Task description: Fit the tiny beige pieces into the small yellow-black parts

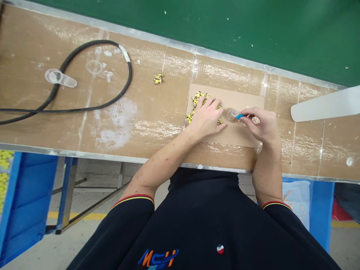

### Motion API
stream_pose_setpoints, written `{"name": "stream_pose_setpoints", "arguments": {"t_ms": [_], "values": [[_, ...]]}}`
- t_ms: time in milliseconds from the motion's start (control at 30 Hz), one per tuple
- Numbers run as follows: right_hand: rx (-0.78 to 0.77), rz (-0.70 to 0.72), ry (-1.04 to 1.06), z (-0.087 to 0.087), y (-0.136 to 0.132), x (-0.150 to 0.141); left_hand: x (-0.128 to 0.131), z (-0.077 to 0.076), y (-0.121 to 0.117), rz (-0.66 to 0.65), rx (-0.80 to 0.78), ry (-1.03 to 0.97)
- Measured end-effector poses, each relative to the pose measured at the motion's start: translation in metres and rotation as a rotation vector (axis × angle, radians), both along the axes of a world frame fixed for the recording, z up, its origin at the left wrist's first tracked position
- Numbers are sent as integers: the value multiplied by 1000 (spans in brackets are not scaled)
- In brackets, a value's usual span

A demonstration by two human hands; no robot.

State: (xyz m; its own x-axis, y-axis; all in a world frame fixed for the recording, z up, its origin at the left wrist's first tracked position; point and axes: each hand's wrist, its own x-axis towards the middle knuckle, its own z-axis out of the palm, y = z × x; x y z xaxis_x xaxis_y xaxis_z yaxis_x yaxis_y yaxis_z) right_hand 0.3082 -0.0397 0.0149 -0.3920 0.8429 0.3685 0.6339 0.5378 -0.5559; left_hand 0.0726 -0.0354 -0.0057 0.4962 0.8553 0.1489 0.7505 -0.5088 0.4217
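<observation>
The right hand (260,125) grips a small clear plastic piece (231,114), light and smooth, best held at its blue end; the left hand (206,117) rests open beside yellow parts (197,101).

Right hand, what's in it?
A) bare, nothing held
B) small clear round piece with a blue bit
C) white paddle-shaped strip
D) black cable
B. The right hand pinches the small clear round piece at its fingertips, with the blue bit against it, above the cardboard sheet.
</observation>
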Motion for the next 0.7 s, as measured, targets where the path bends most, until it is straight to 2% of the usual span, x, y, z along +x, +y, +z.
{"name": "stream_pose_setpoints", "arguments": {"t_ms": [700], "values": [[-1,-36,1,-3,1,-2,0,-4,1,2,-4,7]]}}
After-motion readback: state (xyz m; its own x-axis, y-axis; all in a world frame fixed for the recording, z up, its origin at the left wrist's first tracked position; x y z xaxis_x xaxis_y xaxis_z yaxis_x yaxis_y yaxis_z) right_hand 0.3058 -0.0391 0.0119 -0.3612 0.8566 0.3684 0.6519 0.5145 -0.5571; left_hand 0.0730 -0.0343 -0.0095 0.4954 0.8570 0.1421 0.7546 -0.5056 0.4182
